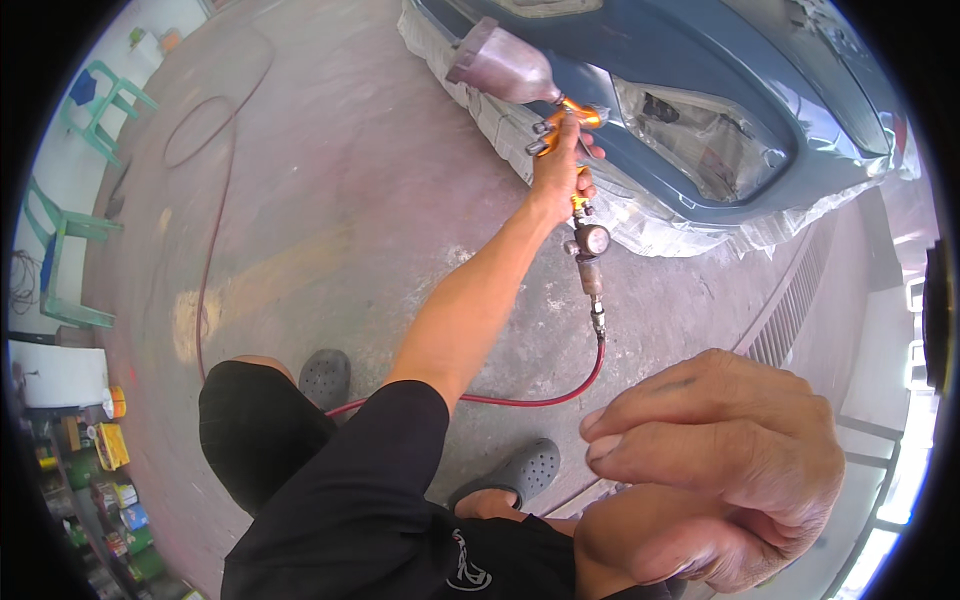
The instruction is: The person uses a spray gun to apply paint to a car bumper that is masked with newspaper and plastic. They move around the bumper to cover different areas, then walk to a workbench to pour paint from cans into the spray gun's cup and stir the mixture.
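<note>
My left hand (562,175) is wrapped round the grip of an orange spray gun (580,112), its fingers curled on the right side. A stained, cloudy paint cup (505,65) sits on the gun, tilted to the left. Below the grip hang a round pressure gauge (594,240) and a metal fitting with a red air hose (560,399) joined to it. Just past the gun is a blue-grey car body (690,60). My right hand (730,460) is close to the camera, fingers loosely bent and thumb apart, with nothing visible in it.
Crumpled masking film (650,228) lines the car's lower edge, and more masking (700,140) covers an opening. The hose runs over the concrete floor behind my feet in grey clogs (530,470). Green plastic chairs (75,235) and a shelf of cans (100,500) stand left; a floor grate (790,315) lies right.
</note>
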`<state>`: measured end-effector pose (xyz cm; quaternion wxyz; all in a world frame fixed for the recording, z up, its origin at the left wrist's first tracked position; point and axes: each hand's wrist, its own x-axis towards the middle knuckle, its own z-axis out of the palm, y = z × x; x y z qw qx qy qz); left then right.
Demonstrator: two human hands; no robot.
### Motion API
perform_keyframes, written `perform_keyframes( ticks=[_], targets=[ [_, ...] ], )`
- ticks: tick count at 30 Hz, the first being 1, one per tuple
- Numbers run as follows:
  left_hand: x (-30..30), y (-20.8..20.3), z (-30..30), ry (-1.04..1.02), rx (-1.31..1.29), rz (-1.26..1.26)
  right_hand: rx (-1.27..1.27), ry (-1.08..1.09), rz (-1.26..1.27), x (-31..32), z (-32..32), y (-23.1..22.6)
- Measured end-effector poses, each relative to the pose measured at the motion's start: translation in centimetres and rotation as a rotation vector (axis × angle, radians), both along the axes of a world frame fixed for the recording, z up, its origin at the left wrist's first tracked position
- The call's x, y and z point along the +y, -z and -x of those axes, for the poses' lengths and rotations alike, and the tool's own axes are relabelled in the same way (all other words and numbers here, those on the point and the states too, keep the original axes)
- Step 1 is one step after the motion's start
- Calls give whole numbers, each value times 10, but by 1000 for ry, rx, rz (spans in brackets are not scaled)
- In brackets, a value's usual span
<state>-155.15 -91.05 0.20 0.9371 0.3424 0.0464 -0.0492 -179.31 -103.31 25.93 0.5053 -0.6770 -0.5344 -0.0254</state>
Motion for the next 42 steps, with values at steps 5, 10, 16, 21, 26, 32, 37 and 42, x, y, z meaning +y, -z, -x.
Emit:
perform_keyframes(
  ticks=[5,10,16,21,26,32,37,42],
  targets=[
    [37,1,-12,-187,126,-81,137,147,205,1,9,1],
    [80,-19,-25,-462,137,-186,125,180,291,-4,5,-5],
    [65,-37,-25,-450,169,-299,157,68,273,-3,7,-16],
    [26,-27,-15,-266,119,-387,127,-22,-161,4,13,9],
    [-13,-35,0,-28,54,-360,20,18,-282,3,17,16],
    [12,-27,3,-148,77,-368,-25,-80,-238,-5,8,8],
    [64,-26,-5,-305,172,-359,117,29,-188,-6,24,-4],
    [84,-17,-8,-430,248,-410,111,-113,92,-43,8,-31]
  ],
)
